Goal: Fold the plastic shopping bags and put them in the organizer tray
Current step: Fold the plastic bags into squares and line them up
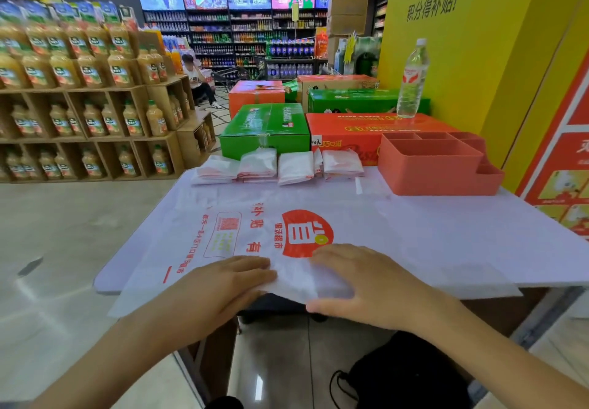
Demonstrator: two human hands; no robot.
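A white plastic shopping bag (242,233) with red print lies spread flat across the white table (462,243), its near edge hanging over the front. My left hand (220,284) lies flat on the bag's near edge, fingers straight. My right hand (366,278) presses flat on a folded-over flap of the bag beside it. Several folded bags (277,166) sit in a row at the table's far edge. The coral organizer tray (436,166) stands at the far right, its compartments holding nothing I can see.
Green (264,128) and orange (360,128) cartons are stacked behind the table, with a water bottle (412,80) on top. A yellow wall (478,42) rises at the right. Juice shelves (79,99) fill the left. A black bag (404,373) lies on the floor under the table.
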